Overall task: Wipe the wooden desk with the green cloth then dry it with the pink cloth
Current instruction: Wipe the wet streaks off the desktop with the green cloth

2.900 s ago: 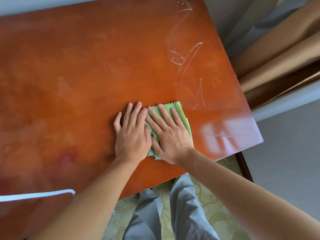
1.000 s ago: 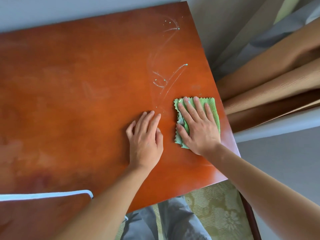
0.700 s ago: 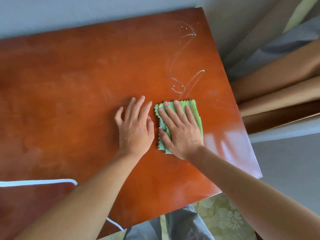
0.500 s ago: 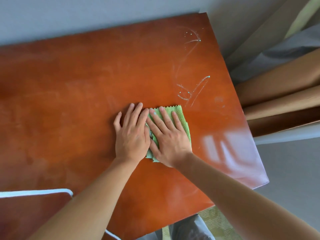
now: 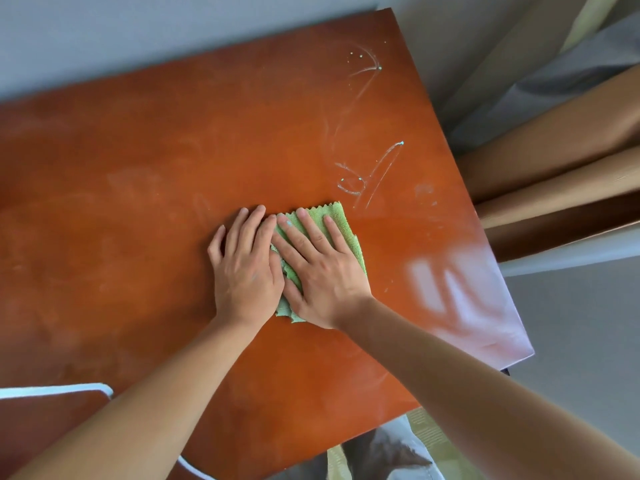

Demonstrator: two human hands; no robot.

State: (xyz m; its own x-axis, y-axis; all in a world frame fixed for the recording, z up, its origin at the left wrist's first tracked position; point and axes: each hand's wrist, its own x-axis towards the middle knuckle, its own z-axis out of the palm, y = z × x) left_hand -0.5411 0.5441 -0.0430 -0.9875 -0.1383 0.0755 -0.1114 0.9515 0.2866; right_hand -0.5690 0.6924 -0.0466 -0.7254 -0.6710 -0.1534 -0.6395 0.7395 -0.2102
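Note:
The green cloth lies flat on the wooden desk, right of its middle. My right hand presses palm-down on the cloth, fingers spread, and covers most of it. My left hand rests flat on the bare wood just left of it, touching the right hand and the cloth's left edge. White wet streaks mark the wood beyond the cloth, toward the far right corner. No pink cloth is in view.
Brown cardboard rolls lie just past the desk's right edge. A white-rimmed brown object sits at the near left corner. A grey wall runs along the desk's far edge. Glare covers the near right corner.
My right hand has slid the green cloth leftward from near the desk's right edge until it meets my left hand. The left hand has stayed flat on the wood.

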